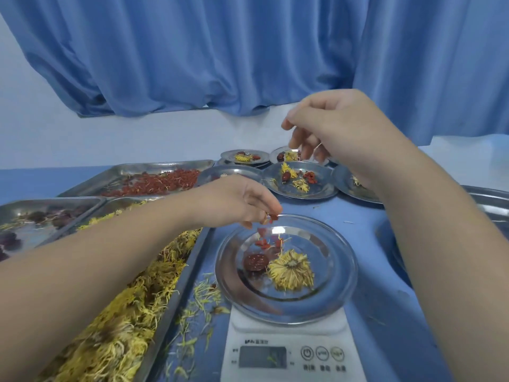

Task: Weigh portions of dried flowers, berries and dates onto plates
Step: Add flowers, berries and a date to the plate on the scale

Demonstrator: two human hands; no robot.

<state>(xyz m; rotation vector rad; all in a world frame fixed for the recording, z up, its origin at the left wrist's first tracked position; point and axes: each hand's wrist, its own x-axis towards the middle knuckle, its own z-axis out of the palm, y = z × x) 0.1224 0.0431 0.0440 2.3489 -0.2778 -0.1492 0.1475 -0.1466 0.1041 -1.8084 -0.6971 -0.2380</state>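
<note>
Nearest, the scale (pixel 292 351) carries a steel plate (pixel 334 296) holding a dried flower (pixel 291 270), a date (pixel 255 262) and a few berries (pixel 264 244). Above the scale's far-left side the left hand (pixel 234 199) pinches more berries between thumb and fingertips. Left of the scale lies the flower tray (pixel 115 326). Beyond the scale the right hand (pixel 338 125) hangs over filled plates (pixel 322 190), fingers loosely curled; whether they hold anything is unclear. Farther left of the scale sits the berry tray (pixel 154 183).

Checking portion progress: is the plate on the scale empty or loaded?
Loaded. The plate on the scale holds a dried flower, a date and red berries; the left hand pinches more berries above its rim.
</note>
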